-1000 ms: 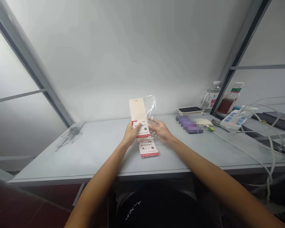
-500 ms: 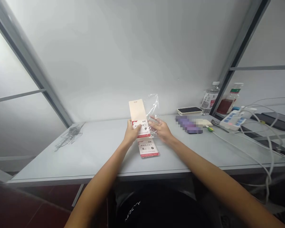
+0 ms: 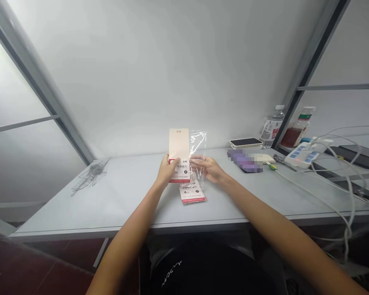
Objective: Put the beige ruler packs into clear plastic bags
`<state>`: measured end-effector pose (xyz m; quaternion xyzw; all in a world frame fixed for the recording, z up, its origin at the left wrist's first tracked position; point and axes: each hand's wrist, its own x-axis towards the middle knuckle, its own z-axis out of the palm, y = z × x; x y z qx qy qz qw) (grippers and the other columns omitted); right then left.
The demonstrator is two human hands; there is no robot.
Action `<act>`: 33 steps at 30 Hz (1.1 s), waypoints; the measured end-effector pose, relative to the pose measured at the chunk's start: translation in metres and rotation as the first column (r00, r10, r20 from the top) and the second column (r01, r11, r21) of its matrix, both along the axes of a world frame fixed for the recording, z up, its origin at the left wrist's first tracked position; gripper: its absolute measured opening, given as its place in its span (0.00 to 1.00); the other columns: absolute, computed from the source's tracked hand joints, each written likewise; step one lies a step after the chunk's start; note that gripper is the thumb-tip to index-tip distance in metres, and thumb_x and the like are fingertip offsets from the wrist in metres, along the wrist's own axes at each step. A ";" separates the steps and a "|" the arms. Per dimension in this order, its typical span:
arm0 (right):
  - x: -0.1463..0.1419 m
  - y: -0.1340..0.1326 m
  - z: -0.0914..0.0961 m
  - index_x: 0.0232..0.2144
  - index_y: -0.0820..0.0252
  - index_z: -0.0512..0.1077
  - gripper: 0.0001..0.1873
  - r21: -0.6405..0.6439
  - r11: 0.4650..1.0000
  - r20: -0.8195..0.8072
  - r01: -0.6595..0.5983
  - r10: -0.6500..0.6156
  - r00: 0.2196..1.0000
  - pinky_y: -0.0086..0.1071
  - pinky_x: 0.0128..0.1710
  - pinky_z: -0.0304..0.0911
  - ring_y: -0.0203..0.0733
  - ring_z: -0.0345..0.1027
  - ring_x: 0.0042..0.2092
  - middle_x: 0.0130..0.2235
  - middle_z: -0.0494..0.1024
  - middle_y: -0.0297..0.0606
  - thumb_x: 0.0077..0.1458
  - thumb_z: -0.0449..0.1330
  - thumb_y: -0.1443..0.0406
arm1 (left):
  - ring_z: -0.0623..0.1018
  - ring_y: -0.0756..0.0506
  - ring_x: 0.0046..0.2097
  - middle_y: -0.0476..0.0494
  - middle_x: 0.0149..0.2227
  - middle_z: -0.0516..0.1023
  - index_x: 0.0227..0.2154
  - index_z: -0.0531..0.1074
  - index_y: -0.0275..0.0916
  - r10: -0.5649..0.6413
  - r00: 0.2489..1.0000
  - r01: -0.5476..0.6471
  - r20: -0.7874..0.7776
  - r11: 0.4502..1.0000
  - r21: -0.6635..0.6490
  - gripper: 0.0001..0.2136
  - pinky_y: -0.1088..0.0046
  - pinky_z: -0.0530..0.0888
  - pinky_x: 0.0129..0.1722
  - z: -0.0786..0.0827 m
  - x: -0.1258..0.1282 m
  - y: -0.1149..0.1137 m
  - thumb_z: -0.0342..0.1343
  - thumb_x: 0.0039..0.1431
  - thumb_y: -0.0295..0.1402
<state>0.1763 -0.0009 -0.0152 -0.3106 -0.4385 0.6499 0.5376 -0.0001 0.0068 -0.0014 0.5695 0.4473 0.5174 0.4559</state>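
Note:
My left hand is closed on the lower part of a tall pale card with a red-and-white label, held upright above the grey table. Beside it, my right hand pinches a clear plastic sleeve that stands just right of the card. A second card with the same red-and-white label lies flat on the table right below both hands.
At the back right lie a phone, a blurred purple item, two bottles and a power strip with white cables trailing off the table edge. A crumpled clear wrapper lies at the back left.
The card has turned more upright and dropped slightly in my left hand. My right hand closed on the plastic sleeve and brought it next to the card.

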 end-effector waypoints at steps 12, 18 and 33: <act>-0.007 -0.003 0.001 0.40 0.59 0.69 0.16 -0.008 0.990 -0.058 0.142 -0.143 0.988 0.34 0.41 0.71 0.40 0.75 0.35 0.35 0.79 0.37 0.47 0.64 0.65 | 0.75 0.48 0.33 0.44 0.35 0.75 0.36 0.67 0.38 0.190 0.982 -0.188 0.000 0.968 0.166 0.13 0.73 0.71 0.30 -0.011 0.003 0.003 0.53 0.52 0.40; -0.008 -0.002 -0.001 0.44 0.57 0.68 0.20 0.012 0.981 -0.092 0.194 -0.192 0.977 0.34 0.40 0.71 0.39 0.75 0.36 0.38 0.79 0.36 0.47 0.65 0.66 | 0.76 0.47 0.32 0.45 0.36 0.75 0.52 0.55 0.43 0.136 0.990 -0.139 0.034 0.978 0.157 0.25 0.69 0.73 0.31 -0.007 0.005 -0.004 0.55 0.52 0.35; -0.010 -0.005 -0.004 0.49 0.61 0.67 0.23 0.008 0.999 0.029 0.031 -0.031 0.999 0.32 0.36 0.69 0.39 0.74 0.34 0.33 0.79 0.37 0.49 0.61 0.68 | 0.75 0.44 0.41 0.43 0.42 0.72 0.50 0.54 0.43 -0.208 0.940 0.162 0.269 0.969 0.185 0.30 0.64 0.73 0.40 -0.003 0.006 -0.003 0.60 0.44 0.28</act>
